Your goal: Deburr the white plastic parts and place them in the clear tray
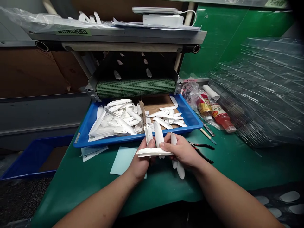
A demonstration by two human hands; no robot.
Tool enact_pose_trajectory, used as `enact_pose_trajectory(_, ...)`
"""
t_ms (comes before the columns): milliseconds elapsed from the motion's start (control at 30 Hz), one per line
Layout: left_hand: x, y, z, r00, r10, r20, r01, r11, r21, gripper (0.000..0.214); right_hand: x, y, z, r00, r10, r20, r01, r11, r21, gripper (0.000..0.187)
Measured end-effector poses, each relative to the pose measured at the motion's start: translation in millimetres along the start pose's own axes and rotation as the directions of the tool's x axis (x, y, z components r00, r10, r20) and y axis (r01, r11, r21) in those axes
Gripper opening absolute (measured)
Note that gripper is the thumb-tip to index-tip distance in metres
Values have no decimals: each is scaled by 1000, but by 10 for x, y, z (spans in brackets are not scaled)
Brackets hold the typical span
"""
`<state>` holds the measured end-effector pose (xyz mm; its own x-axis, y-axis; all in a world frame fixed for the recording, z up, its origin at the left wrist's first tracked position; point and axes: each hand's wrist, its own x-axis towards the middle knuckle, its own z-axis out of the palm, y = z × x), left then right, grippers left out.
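Observation:
My left hand (pixel 140 161) is closed round several long white plastic pieces (pixel 154 134) that stand upright out of its fingers. My right hand (pixel 184 152) is closed too, with two more white pieces (pixel 180 169) poking above and below it. Between both hands one white piece (pixel 154 152) lies crosswise, pinched by the fingertips. All this is just in front of a blue tray (pixel 190 115) filled with many similar white pieces (pixel 118 122), on a green table (pixel 237 158).
A green conveyor roller (pixel 135 87) feeds into the tray from behind. Red-handled pliers (pixel 201 150), a pen, bottles (pixel 220 117) in a bag and stacked clear plastic trays (pixel 266 88) lie to the right. A pale sheet (pixel 122 160) lies on the table. Another blue bin (pixel 30 158) stands lower left.

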<state>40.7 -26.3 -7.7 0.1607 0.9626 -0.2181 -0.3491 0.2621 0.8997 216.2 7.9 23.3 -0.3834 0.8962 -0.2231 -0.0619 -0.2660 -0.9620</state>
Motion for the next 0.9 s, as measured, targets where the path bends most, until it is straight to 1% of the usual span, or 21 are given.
enact_pose_trajectory(100,19,-24,-14,999,-14,45,11,998,62,56,-11,12,13,997,59,57,-59,998,-1,44)
enact_pose_trajectory(167,36,-22,-19,998,-26,57,21,996,88,58,-9,38,29,995,80,57,-80,997,-6,45)
enact_pose_trajectory(300,67,5,-9,999,-34,11,33,997,70,56,-5,90,65,995,90,50,-89,996,-13,43)
enact_pose_trajectory(400,65,33,15,1000,-13,-14,13,1000,3,53,-12,78,58,987,119,106,-123,992,32,45)
enact_pose_trajectory(467,52,52,30,999,14,-32,-17,997,-73,51,-8,44,33,985,112,134,-127,986,110,47)
enact_pose_trajectory(500,43,63,37,999,27,-43,-32,994,-108,50,1,24,20,987,97,126,-118,978,171,47)
enact_pose_trajectory(533,33,76,43,998,39,-55,-46,990,-133,50,15,7,9,993,73,98,-95,966,240,46)
enact_pose_trajectory(600,12,107,57,997,55,-62,-65,984,-164,48,52,-9,11,1000,12,-1,-11,932,363,44)
enact_pose_trajectory(633,2,122,65,997,56,-49,-64,979,-193,47,72,-3,28,998,-21,-62,44,913,406,44)
enact_pose_trajectory(700,-17,140,84,999,50,5,-47,966,-252,42,102,39,98,983,-77,-164,142,888,437,47)
enact_pose_trajectory(800,-39,121,100,995,55,88,-29,962,-271,37,98,151,254,968,-102,-229,190,894,406,47)
enact_pose_trajectory(867,-51,93,95,991,70,112,-47,980,-195,41,66,223,341,961,-111,-253,190,930,315,46)
enact_pose_trajectory(900,-56,82,88,991,76,111,-62,990,-127,46,48,250,368,954,-124,-273,192,952,238,45)
